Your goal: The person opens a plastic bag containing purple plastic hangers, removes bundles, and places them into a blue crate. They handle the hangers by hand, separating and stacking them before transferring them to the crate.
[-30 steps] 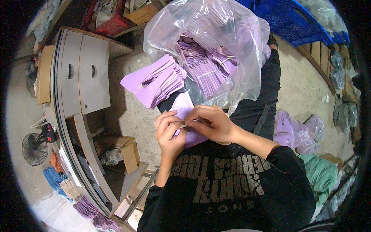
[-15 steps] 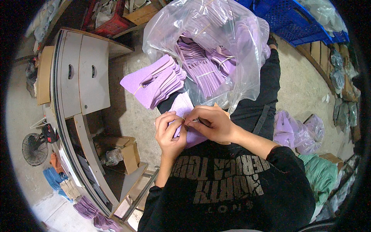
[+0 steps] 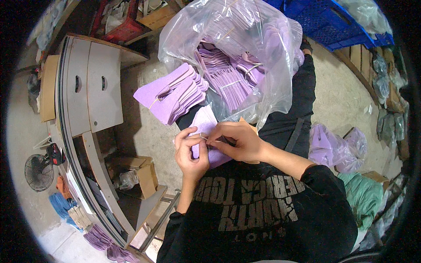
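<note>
A stack of light purple felt-like sheets (image 3: 204,118) lies on my lap. My left hand (image 3: 191,154) is closed on its left edge, fingers bent over the top. From the right, my right hand (image 3: 241,141) pinches at a thin pale band (image 3: 202,136) across the stack, its fingertips close to my left thumb. Part of the stack is hidden beneath both hands. Just beyond rests a fanned bundle of similar purple sheets (image 3: 177,94) with a band around it. An orange-tan piece (image 3: 249,124) shows behind my right hand.
A large clear plastic bag (image 3: 280,94) full of banded purple bundles stands ahead. A grey cabinet (image 3: 105,107) is at the left, with a cardboard box (image 3: 148,179) beside it. Wrapped purple bundles (image 3: 322,147) lie at the right. A blue crate (image 3: 324,22) is at the far right.
The whole view has shifted slightly. My left fingers have spread a little, and the thin band between my hands now shows more clearly. Both hands remain at the stack.
</note>
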Motion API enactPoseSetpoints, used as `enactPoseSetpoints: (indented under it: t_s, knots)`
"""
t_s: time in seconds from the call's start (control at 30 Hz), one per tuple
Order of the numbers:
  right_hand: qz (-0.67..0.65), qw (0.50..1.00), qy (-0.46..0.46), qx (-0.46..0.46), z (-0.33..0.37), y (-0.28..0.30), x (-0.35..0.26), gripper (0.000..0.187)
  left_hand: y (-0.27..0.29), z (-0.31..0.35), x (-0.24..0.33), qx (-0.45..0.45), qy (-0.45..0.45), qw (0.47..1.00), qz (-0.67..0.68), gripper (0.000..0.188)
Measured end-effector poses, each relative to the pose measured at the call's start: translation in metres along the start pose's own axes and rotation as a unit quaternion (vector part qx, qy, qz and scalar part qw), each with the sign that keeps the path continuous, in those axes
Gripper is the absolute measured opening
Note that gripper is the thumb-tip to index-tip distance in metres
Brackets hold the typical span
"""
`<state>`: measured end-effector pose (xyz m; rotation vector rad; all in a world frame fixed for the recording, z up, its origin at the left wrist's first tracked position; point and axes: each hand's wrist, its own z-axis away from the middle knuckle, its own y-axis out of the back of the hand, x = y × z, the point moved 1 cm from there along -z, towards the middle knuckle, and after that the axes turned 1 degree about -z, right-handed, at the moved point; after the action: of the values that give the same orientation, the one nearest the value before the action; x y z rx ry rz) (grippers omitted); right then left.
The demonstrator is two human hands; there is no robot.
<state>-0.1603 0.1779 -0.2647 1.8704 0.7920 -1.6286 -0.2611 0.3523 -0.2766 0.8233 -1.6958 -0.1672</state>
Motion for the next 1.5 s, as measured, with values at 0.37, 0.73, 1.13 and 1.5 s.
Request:
enactPoseSetpoints:
  t_s: [0.37,0.73,1.13,1.5]
  knots:
    - [0.005,1.000,0.009,0.022,-0.002,-0.003,0.005,0.010,0.012,0.008,-0.011,0.004,0.149,0.967,0.205,0.033]
    - [-0.210,0.976,-0.056,0.025,0.008,0.005,0.017,0.010,0.019,0.010,-0.009,0.054,0.108,0.989,0.080,0.016]
    - [-0.335,0.938,-0.085,-0.009,0.003,0.002,0.051,0.007,0.025,0.012,0.008,0.071,0.143,0.967,0.200,0.030]
    - [-0.354,0.933,-0.069,0.012,0.001,0.005,0.055,0.009,0.040,0.005,0.009,0.048,0.170,0.964,0.199,0.079]
